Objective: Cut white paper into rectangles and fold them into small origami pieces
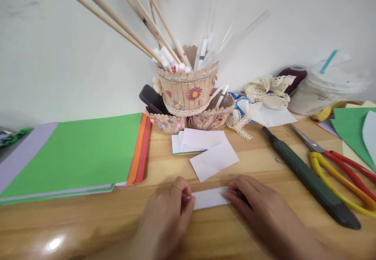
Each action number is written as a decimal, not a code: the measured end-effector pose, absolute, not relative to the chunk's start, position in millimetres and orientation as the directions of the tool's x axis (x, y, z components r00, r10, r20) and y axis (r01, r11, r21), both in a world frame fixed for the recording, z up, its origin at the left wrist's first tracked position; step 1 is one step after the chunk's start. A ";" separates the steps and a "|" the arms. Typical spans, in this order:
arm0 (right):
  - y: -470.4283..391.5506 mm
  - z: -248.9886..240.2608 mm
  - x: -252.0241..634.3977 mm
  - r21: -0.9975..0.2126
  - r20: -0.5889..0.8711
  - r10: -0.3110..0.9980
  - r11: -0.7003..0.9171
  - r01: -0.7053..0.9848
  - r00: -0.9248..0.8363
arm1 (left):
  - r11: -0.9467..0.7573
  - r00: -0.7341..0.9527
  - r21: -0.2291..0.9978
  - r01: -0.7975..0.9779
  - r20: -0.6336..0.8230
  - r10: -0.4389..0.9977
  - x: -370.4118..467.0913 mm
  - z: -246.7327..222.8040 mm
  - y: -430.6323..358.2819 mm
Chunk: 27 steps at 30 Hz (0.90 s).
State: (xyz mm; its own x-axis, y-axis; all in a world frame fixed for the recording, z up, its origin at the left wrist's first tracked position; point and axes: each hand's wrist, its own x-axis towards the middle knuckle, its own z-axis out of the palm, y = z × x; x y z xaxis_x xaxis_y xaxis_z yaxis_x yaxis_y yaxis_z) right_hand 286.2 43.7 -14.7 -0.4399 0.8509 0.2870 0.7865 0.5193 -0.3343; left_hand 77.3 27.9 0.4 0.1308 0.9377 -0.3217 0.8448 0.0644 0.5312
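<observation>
White paper strip (210, 199) is held near the front of the wooden surface (96, 222), directly between the hands, with its long axis laid from side to side and its right end angled slightly away from the person. Neither hand is nearer: the left end is pinched by the thumb and fingers of the left hand (164, 215), and the right end is gripped by the fingertips of the right hand (261, 207). The hands are thus kept apart by the exposed middle of the strip, both ends being covered by fingers. Just beyond it, loose white slips (216, 161) are spread, while the green-handled cutter (308, 177) is set off to the right. The strip is plain, narrow and flat-looking, with fairly straight long edges; whether it is folded or a single layer cannot be told.
</observation>
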 end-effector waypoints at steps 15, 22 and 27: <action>45.8 -13.9 283.8 -0.310 0.285 0.860 0.500 0.809 -0.423 | 0.137 0.083 0.519 0.843 -0.378 0.922 79.0 1.5 31.5; 44.6 -14.7 285.6 -0.302 0.276 0.862 0.498 0.813 -0.425 | 0.125 0.099 0.529 0.839 -0.375 0.922 78.7 3.4 31.0; 46.0 -15.9 285.7 -0.308 0.258 0.867 0.493 0.814 -0.427 | 0.114 0.107 0.519 0.847 -0.377 0.920 78.6 4.0 33.0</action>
